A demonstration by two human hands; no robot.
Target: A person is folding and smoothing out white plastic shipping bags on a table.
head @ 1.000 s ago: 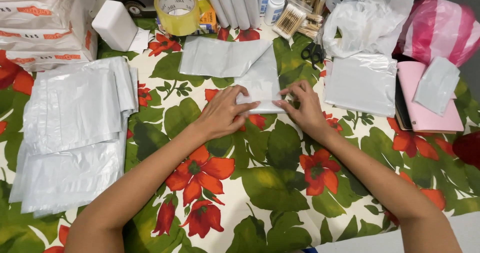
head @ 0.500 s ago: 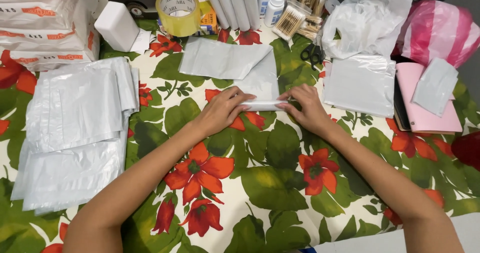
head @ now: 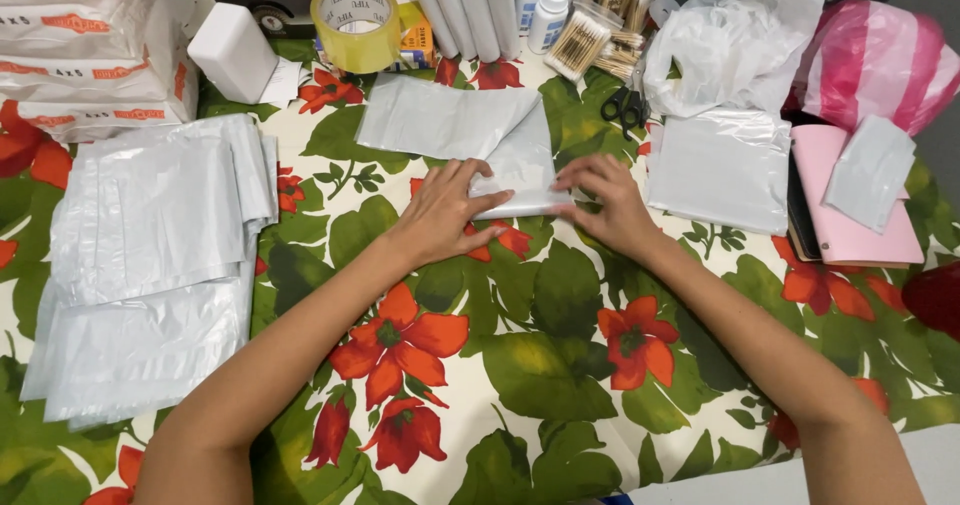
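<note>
Flowered cloth in red and green covered the surface (head: 560, 365), which filled nearly the whole frame. At the centre, slightly above the middle, lay a folded grey plastic mailer bag (head: 470, 130), its lower right part doubled over into a narrow strip. The left hand (head: 445, 210) rested flat on that folded edge, fingers spread and pressing down, closed on nothing. The right hand (head: 605, 200) pressed the same strip from the other side, fingertips on the plastic, likewise gripping nothing; the two hands sat near each other with the fold between them. At the left of the frame a stack of flat grey bags (head: 150, 265) lay spread out, well apart from the hands. In the upper left sat a white box (head: 232, 53), and just right of it a roll of clear tape (head: 355, 23). Along the top edge stood white bottles (head: 545, 5) and a bundle of cotton swabs (head: 582, 43), with black scissors (head: 625, 108) below them. To the right lay another flat clear-grey bag (head: 722, 165), a pink notebook (head: 850, 225), and in the upper right a pink striped bag (head: 875, 60).
</note>
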